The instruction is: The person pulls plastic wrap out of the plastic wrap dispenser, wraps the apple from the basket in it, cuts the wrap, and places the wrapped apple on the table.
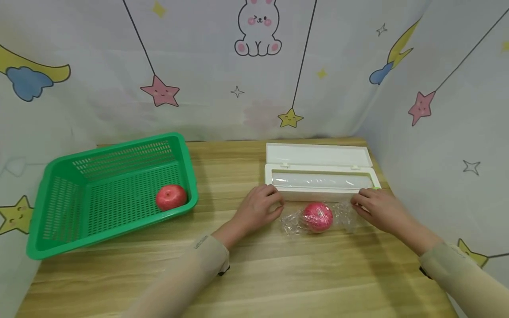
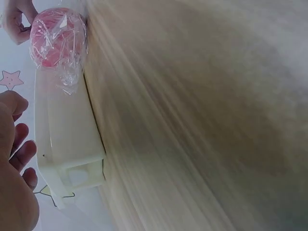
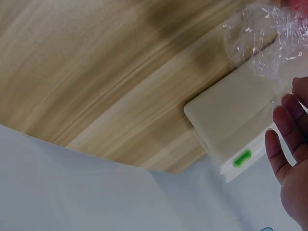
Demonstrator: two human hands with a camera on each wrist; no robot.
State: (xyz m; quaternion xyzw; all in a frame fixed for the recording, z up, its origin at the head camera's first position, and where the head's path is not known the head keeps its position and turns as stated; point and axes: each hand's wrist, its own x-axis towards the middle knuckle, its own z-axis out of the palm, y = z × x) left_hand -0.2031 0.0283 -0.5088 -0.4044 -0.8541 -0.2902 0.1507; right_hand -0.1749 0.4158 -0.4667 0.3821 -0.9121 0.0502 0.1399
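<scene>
A round pink-red fruit (image 1: 318, 217) wrapped in clear plastic film (image 1: 293, 222) lies on the table, with crumpled film ends sticking out on both sides. Directly behind it stands a long white cling film box (image 1: 318, 195), lid raised, a roll of film (image 1: 322, 180) inside. My left hand (image 1: 260, 205) is at the box's front left corner, fingers loosely bent, with nothing visible in them. Near the right corner is my right hand (image 1: 375, 207), beside the right film end; its fingers are spread and loosely bent in the right wrist view. Any fingertip contact with the film is unclear.
A green plastic basket (image 1: 119, 228) stands at the left with another red fruit (image 1: 171, 197) in its right part. A small green slider (image 3: 242, 158) sits at the box's right end. Printed cloth walls (image 1: 214, 66) enclose the wooden table (image 1: 254, 282).
</scene>
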